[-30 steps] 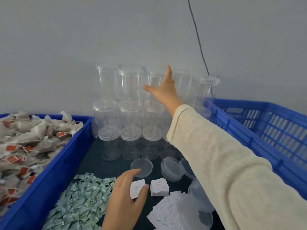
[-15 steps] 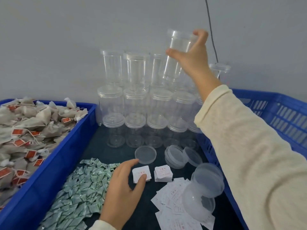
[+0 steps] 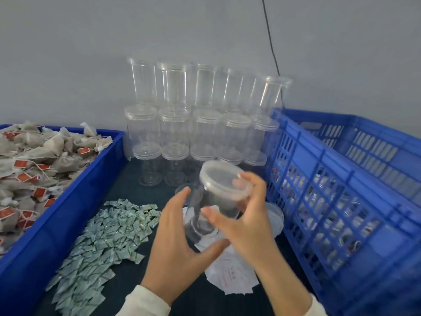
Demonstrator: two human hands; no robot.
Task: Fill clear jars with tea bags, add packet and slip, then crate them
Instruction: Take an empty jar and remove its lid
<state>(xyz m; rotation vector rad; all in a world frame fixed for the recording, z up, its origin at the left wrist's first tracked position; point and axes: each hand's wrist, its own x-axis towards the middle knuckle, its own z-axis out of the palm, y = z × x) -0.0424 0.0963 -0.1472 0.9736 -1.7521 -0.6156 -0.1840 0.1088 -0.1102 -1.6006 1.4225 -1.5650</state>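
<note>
Clear lidded jar (image 3: 218, 197), held in both hands above the dark table (image 3: 127, 179).

Jar tilted, lid toward the camera, midway between the two blue crates. Right hand (image 3: 246, 217) grasped it just below the lid, fingers curled round the wall. Left hand (image 3: 180, 233) cupped the base, fingers spread, thumb under; whether it truly gripped could not be told through the blur. Stock of empty jars (image 3: 200, 124) stood stacked against the grey wall behind. Left crate (image 3: 75, 190) held tea bags (image 3: 34, 160) with red tags. Green packets (image 3: 109, 233) lay heaped on the table beside it. White slips (image 3: 232, 277) lay under the hands. Right crate (image 3: 341, 201), slatted, held filled jars, seen dimly.
</note>
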